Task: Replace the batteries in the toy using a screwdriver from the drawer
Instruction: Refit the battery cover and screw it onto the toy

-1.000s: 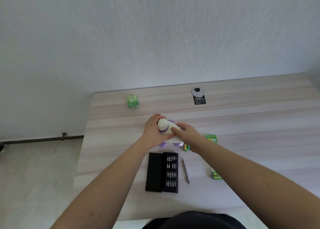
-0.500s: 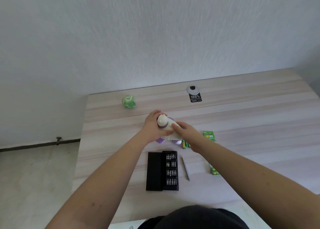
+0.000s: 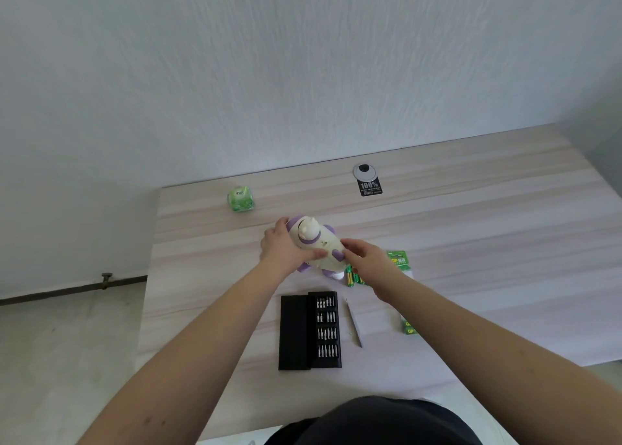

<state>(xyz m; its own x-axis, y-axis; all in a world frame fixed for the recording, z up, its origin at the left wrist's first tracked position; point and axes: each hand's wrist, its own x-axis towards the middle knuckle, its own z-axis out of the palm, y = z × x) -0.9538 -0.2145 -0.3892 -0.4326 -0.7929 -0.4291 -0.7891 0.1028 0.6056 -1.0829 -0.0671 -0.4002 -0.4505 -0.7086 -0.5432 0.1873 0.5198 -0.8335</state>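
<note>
I am gripping the white-and-purple toy [image 3: 318,247] in my left hand [image 3: 284,247], right hand [image 3: 365,259] fingering its side; the screwdriver [image 3: 354,322] is lying nearer me, so I judge unscrewing comes next.

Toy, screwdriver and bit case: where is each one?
toy [image 3: 319,249], head view, on its white body.
screwdriver [image 3: 354,323], head view, on its thin shaft.
bit case [image 3: 294,332], head view, on its black lid.
</note>
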